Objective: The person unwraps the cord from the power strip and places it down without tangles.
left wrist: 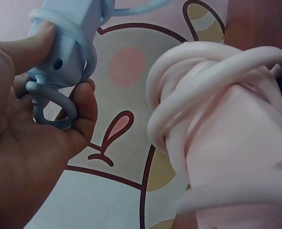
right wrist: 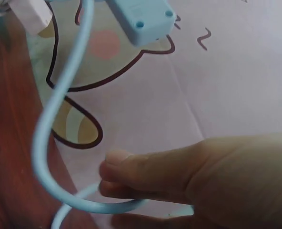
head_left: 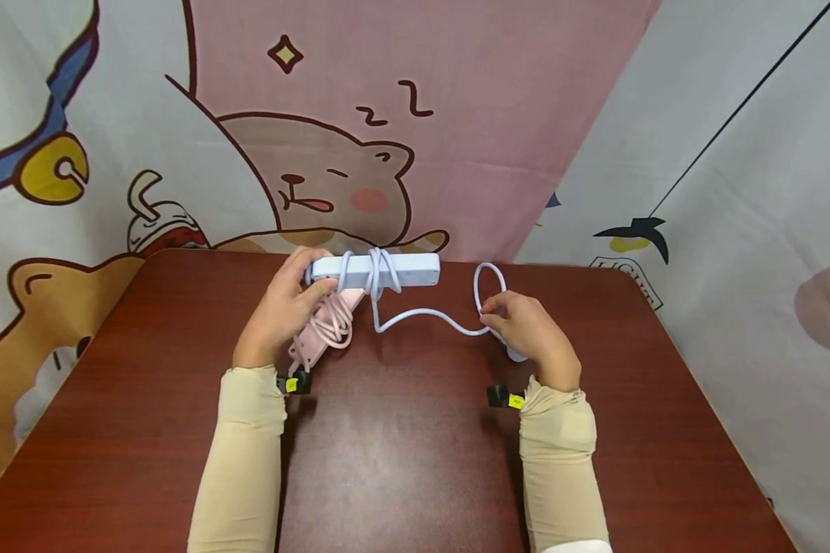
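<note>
Power strip (head_left: 358, 273), blue, clamped in left grip (head_left: 285, 306); right grip (head_left: 534, 330) pinching its cord (head_left: 425, 311); pink strip (head_left: 310, 344) on counter (head_left: 394, 430).

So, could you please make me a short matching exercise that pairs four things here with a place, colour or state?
1. Blue power strip
2. Pink power strip
3. Right hand
4. Tabletop

A. Dark reddish brown
B. Wrapped in pale pink cord
C. Held in the left hand
D. Holding a loose stretch of blue cord

Right pairs: 1-C, 2-B, 3-D, 4-A
</note>
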Motion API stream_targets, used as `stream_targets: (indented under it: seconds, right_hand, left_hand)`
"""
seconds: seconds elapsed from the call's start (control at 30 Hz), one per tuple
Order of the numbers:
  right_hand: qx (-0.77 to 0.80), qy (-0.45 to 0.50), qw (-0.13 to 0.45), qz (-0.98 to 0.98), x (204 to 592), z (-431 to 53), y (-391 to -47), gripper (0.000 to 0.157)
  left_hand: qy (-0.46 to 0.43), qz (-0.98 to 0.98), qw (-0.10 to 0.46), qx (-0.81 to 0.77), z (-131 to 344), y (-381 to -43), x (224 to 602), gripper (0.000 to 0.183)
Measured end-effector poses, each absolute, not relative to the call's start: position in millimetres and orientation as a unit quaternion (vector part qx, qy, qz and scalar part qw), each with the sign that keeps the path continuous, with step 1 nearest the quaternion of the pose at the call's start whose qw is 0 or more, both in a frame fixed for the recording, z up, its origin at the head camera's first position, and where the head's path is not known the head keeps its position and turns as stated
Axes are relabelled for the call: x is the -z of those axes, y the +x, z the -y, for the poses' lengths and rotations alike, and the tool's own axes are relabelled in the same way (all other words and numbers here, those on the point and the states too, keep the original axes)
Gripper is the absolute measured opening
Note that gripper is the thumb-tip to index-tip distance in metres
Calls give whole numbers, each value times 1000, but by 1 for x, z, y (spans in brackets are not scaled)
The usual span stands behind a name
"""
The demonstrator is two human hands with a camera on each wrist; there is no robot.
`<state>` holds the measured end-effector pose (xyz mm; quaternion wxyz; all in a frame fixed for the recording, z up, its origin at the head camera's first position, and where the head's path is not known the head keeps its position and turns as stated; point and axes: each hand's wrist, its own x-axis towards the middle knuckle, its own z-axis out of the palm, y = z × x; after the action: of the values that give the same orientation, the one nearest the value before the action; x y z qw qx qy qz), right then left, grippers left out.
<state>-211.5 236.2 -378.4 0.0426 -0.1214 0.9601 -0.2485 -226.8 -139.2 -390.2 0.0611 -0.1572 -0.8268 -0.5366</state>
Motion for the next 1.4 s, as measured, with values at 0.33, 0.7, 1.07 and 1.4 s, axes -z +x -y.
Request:
stream_targets:
  seconds: [0.33, 0.7, 1.07, 1.4]
  right_hand:
    - [245, -151, 75, -955, 372, -233, -206, 20]
    - [240, -99, 51, -964, 382, -238, -216, 32]
    - [293, -24, -12, -956, 388, -243, -223, 40]
    - [406, 75, -99, -905, 390, -243, -226, 32]
  left_hand:
    - [-157, 828, 57, 535, 138, -227, 391, 33]
    - [-154, 823, 56, 544, 139, -225, 386, 32]
    - [-179, 834, 42, 521, 140, -222, 384, 31]
    - [-193, 837, 8, 512, 140, -220, 385, 29]
